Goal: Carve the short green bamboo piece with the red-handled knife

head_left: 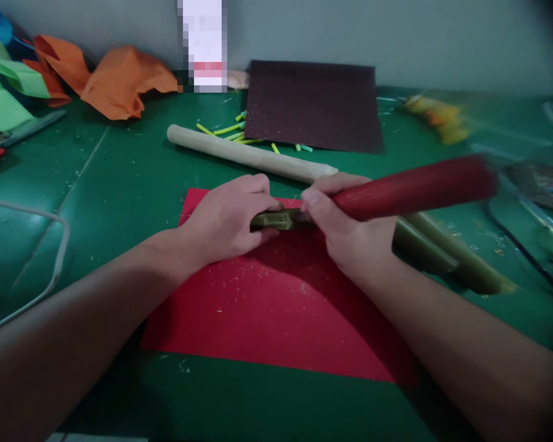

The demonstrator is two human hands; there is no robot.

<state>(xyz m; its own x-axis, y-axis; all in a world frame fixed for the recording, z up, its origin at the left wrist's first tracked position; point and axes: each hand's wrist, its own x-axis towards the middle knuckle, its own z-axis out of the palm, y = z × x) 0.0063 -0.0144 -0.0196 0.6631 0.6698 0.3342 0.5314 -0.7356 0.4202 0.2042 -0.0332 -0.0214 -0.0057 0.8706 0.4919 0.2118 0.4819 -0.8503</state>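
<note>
My left hand point(233, 215) is closed around a short olive-green bamboo piece point(271, 221), with a pale pattern of lines cut into its surface. Thumb and fingers press it from both sides above a red sheet point(258, 313). In my right hand point(345, 221) is a carving tool point(419, 184) with a thick red handle, gripped low near its working end. Its tip meets or nearly meets the bamboo's right part; my fingers hide the exact contact. Small pale shavings are scattered over the red sheet.
A pale wooden rod point(249, 152) lies behind my hands, with a dark sheet point(313, 104) and yellow-green sticks point(230, 129) beyond. Green bamboo lengths point(447, 252) rest right of my right wrist. Orange paper point(124, 80) sits far left; a white wire loop point(64, 245) is nearer.
</note>
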